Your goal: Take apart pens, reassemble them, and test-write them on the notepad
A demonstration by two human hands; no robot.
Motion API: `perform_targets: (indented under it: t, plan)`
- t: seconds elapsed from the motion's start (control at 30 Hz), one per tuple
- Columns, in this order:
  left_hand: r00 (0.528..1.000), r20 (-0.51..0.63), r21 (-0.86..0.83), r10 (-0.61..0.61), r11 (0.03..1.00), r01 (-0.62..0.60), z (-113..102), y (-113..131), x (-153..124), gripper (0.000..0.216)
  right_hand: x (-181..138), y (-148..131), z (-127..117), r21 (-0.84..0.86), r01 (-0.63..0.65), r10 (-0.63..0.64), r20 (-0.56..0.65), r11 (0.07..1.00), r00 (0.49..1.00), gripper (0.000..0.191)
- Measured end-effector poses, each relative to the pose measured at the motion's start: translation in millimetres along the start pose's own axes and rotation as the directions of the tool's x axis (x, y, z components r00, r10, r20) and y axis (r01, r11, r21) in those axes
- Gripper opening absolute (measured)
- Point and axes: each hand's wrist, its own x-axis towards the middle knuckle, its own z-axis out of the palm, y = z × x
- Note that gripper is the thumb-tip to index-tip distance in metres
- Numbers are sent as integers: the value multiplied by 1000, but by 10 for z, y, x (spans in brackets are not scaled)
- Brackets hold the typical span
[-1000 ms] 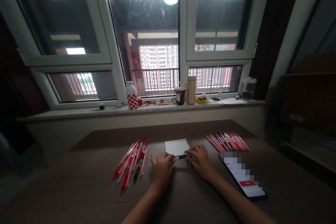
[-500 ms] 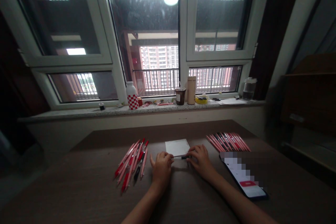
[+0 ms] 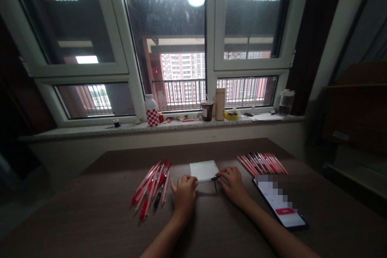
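Note:
A pen with a clear barrel and a black end [image 3: 214, 178] lies crosswise between my two hands, just in front of a small white paper sheet [image 3: 204, 169]. My left hand [image 3: 185, 194] is closed at the pen's clear left end, its thumb out to the side. The fingertips of my right hand [image 3: 232, 183] pinch the black end. A thin dark piece [image 3: 215, 186] points down below it; I cannot make out what it is. Left of my left hand lies a loose pile of red, pink and black pens [image 3: 152, 189].
A tidy row of pens [image 3: 262, 163] lies at the table's back right. In front of it is a smartphone [image 3: 279, 203]. On the windowsill stand a checkered bottle [image 3: 152, 111], a cup [image 3: 207, 111], a tan flask [image 3: 220, 105] and a clear jug [image 3: 286, 102].
The black end of the pen has tilted slightly up and toward the paper, and a thin dark piece now shows below it. Both hands have stayed almost in place.

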Motion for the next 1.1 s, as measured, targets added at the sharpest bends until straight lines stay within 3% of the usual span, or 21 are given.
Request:
perform_targets:
  t: [0.27, 0.67, 1.1]
  plan:
    - [999, -53, 34, -13, 999, 15, 11, 4, -16, 21, -3, 18, 13, 43, -7, 9, -42, 999, 999, 12]
    - [1000, -13, 25, 0, 1000, 0, -14, 17, -19, 21, -48, -121, 50, -7, 69, -69, 35, 998, 997, 14]
    - [1000, -8, 8, 6, 1000, -6, -9, 16, -21, 23, -29, -133, 80, -35, 65, -64, 26, 997, 998, 19]
